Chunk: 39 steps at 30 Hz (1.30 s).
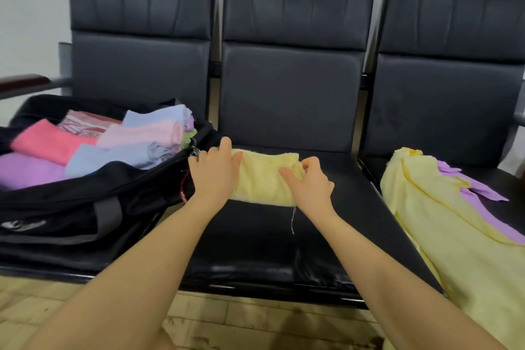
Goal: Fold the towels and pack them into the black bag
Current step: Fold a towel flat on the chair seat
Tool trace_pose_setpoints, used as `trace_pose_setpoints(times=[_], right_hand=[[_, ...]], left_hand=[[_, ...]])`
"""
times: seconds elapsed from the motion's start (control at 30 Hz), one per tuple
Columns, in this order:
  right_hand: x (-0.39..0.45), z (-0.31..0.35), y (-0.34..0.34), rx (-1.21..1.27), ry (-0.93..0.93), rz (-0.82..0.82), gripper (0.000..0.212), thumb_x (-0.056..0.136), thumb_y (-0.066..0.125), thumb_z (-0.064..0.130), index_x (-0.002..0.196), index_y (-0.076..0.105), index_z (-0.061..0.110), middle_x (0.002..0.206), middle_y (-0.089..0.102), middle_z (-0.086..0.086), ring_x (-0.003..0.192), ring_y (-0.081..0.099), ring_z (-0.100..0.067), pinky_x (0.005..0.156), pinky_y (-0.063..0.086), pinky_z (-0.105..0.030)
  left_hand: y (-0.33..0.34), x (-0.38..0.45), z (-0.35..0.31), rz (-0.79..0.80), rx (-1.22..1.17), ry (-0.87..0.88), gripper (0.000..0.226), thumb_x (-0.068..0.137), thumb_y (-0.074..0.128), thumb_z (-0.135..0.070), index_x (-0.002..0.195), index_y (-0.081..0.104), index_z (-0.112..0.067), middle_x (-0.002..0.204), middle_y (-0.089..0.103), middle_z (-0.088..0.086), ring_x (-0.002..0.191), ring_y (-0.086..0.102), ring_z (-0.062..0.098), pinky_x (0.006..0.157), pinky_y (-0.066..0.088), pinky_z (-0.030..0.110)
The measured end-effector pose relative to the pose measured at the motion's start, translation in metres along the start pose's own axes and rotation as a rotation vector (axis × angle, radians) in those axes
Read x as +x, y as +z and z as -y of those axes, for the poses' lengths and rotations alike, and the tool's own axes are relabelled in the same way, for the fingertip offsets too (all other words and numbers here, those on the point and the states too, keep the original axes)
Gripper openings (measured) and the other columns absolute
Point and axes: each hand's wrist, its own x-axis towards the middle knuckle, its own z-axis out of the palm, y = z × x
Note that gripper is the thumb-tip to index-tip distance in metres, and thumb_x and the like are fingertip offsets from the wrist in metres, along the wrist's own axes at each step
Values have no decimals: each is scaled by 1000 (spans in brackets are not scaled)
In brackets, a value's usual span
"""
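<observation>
Across the frame, three black padded seats [287,99] joined in a row, serving as the work surface.

At lower left, on the leftmost seat, black bag [85,202] lying unzipped and wide open, presumably so folded pieces can drop straight in. Inside it, folded towels [113,148] packed side by side: purple nearest, then coral pink, pale blue, light pink, another blue toward the back, a striped piece behind, a sliver of green at the right edge. Bag already well filled, so task judged well along.

At lower right, on the rightmost seat, loose pile of unfolded towels [443,221], yellow over purple, apparently waiting their turn.

At centre, on the middle seat just right of the bag, small yellow towel [264,179] folded into a narrow band, a loose thread trailing from its near edge.

Left hand [213,173] with fingers straight, pressing flat on the band's left end, likely to hold the fold down. Right hand [309,182] curled, pinching the right end, seemingly tidying that end before packing.
</observation>
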Motion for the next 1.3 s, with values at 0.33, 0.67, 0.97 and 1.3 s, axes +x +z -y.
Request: trace_pose_setpoints(times=[0.33,0.67,0.97,1.3], right_hand=[[-10,103,47,43,-103,62,31,90,60,42,102,45,17,77,49,12,69,42,-1,93,26,-34],[-6,189,126,76,-185,186,34,88,61,44,100,44,18,79,46,14,88,48,-16,88,26,-34],[13,235,245,114,-218,299,37,88,60,46,104,45,15,93,56,-2,96,37,-23,92,22,-36],[14,256,363,6,-354,432,34,88,59,45,104,43,19,107,63,-3,108,52,-25,93,19,-38]], left_hand=[[-62,14,103,-122,47,-115,36,100,37,-41,115,48,-10,99,66,14,99,55,35,83,31,40],[-102,36,210,-165,180,-179,35,99,40,-38,115,49,-8,98,66,17,101,55,36,86,32,41],[-92,71,323,-117,217,-252,32,100,37,-42,111,47,-14,95,66,7,94,59,33,88,31,43],[-53,99,431,-85,428,-226,36,93,54,-39,114,57,-10,96,69,15,99,55,38,90,29,46]])
